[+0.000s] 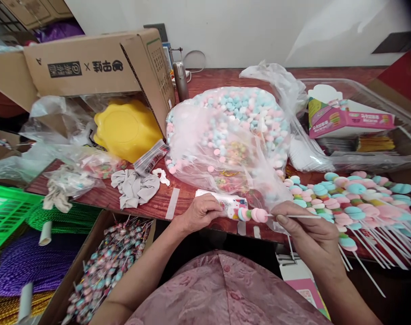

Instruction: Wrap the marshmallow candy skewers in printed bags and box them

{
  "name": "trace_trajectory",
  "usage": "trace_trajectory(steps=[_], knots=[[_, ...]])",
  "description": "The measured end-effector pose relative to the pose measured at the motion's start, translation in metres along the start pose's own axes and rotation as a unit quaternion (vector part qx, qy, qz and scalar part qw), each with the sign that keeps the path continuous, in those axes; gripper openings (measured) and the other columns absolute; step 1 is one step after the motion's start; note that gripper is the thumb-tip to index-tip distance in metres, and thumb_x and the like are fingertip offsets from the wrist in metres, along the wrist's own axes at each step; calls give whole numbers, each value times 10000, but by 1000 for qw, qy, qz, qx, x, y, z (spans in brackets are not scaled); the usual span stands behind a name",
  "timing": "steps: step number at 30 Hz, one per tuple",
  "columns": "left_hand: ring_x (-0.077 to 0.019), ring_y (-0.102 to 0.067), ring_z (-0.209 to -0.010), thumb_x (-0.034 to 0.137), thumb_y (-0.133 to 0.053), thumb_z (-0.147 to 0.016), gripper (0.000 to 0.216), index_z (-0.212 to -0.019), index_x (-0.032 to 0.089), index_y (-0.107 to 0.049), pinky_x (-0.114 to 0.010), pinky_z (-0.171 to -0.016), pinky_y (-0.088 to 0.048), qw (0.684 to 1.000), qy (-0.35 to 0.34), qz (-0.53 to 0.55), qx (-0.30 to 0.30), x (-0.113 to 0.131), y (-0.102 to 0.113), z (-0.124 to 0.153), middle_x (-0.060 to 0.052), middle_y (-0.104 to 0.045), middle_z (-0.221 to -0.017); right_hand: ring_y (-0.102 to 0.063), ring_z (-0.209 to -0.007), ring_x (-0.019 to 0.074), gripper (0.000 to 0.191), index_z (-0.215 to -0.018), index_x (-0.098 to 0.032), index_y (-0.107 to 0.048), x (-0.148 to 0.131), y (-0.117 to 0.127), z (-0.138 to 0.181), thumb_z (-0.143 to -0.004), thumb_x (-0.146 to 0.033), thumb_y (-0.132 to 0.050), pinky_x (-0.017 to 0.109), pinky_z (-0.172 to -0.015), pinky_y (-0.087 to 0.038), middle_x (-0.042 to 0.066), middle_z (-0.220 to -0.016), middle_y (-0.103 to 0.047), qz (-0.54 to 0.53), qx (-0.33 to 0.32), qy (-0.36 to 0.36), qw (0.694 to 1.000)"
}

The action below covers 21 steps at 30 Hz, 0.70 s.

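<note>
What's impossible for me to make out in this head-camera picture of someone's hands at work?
All in the head view:
- Printed packet: its lower left part is covered by the left hand.
- Cardboard box: its inside is largely hidden by the yellow piece.
- Sweets in the clear bag: too many overlap to count, partly under cloudy plastic.
- Green basket: cut off by the left edge.

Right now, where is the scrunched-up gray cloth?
In the head view, the gray cloth lies left of centre on the reddish table, beside a small white scrap and in front of the yellow scalloped thing.
</note>
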<state>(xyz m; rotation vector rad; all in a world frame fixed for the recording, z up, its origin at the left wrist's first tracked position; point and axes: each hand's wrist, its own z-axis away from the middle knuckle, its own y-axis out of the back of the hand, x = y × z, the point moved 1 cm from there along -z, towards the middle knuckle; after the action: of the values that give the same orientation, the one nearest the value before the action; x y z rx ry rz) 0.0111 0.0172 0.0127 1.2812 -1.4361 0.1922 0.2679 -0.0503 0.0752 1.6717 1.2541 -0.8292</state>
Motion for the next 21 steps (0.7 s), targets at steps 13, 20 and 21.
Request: trace_trajectory(steps=[13,20,21], knots=[[-148,-555,-782,381,-810,-711,375,-979,157,-673,-230,-719,-452,941,224,217,-130,51,-16,-10,16,-621,-830,-651,-786,205,163,-924,-255,-735,-11,-2,0,-860,-142,-636,355,-715,-516,21,-839,-707,-35,14,44,998],[-147,-532,-840,358,-781,-754,307,-965,166,-668,-227,-767,-417,965,204,142,-77,60,-18,-13,18,-616,-876,-615,-572,141,131,-737,-233,-689,-17,3,-19,-853,-182,-658,266,-532,-470,-16,-678,-678,77,-60,56,994],[-141,-521,-812,375,-779,-754,299,-930,164,-661,-222,-739,-409,968,208,123,-72,60,-16,-12,24,-602,-843,-618,-571,141,122,-744,-237,-688,-18,3,-20,-849,-182,-662,267,-532,-469,-18,-684,-685,101,-49,71,991]])
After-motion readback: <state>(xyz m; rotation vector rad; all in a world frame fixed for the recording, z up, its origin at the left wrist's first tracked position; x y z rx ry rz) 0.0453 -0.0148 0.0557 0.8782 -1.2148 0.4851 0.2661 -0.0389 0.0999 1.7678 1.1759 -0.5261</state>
